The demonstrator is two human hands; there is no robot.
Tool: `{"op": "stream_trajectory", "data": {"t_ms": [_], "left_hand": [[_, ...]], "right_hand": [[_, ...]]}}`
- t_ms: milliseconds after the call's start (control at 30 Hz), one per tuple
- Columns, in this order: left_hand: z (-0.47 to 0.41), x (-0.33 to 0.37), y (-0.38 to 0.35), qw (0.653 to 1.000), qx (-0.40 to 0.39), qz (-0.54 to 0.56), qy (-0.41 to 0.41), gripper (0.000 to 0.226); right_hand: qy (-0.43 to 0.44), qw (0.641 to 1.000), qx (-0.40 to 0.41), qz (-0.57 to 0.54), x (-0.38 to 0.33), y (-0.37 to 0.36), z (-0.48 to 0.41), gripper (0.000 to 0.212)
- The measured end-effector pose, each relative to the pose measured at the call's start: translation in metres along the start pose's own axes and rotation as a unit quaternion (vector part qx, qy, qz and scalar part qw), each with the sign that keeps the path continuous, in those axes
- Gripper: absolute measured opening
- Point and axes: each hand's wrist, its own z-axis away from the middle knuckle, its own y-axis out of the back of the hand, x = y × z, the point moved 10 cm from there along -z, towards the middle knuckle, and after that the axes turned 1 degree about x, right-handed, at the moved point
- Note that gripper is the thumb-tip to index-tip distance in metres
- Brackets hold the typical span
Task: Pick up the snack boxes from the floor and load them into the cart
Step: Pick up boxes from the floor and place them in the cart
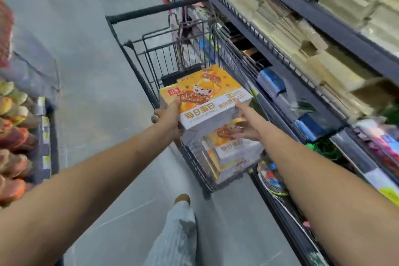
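Observation:
An orange and white snack box (pixel 207 97) hangs over the near end of the black wire cart (pixel 138 58). My left hand (pixel 169 117) grips the box's left end, thumb on its top. My right hand (pixel 246 125) holds its right side from below, fingers under the bottom. A second box of the same kind (pixel 235 157) lies inside the cart basket right beneath the held one. The cart's handle bar (pixel 155 9) is at the far end.
Dark shelving (pixel 323 54) with flat cardboard and packaged goods runs close along the cart's right side. A display of colourful goods (pixel 15 136) lines the left edge. Grey floor (pixel 90 71) lies between them. My leg and shoe (pixel 182 201) stand just behind the cart.

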Motion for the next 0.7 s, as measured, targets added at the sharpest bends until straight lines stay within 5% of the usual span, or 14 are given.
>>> {"op": "stream_trajectory", "data": {"t_ms": [100,333,567,700], "left_hand": [[-0.050,0.036,-0.030,1.000,-0.009,-0.005,0.016,0.060],[-0.151,0.065,-0.090,0.998,-0.029,0.035,0.053,0.071],[-0.263,0.052,-0.137,0.991,-0.076,-0.050,0.098,0.083],[-0.247,0.086,-0.143,0.990,-0.102,-0.082,0.051,0.059]], "right_hand": [[-0.043,0.999,-0.017,-0.016,-0.020,-0.035,-0.057,0.111],[-0.050,0.989,-0.028,-0.137,-0.065,-0.089,-0.146,0.051],[-0.063,0.986,0.074,-0.137,-0.086,-0.081,-0.221,0.038],[-0.067,0.978,0.060,-0.188,-0.096,-0.089,-0.240,0.020]]}}
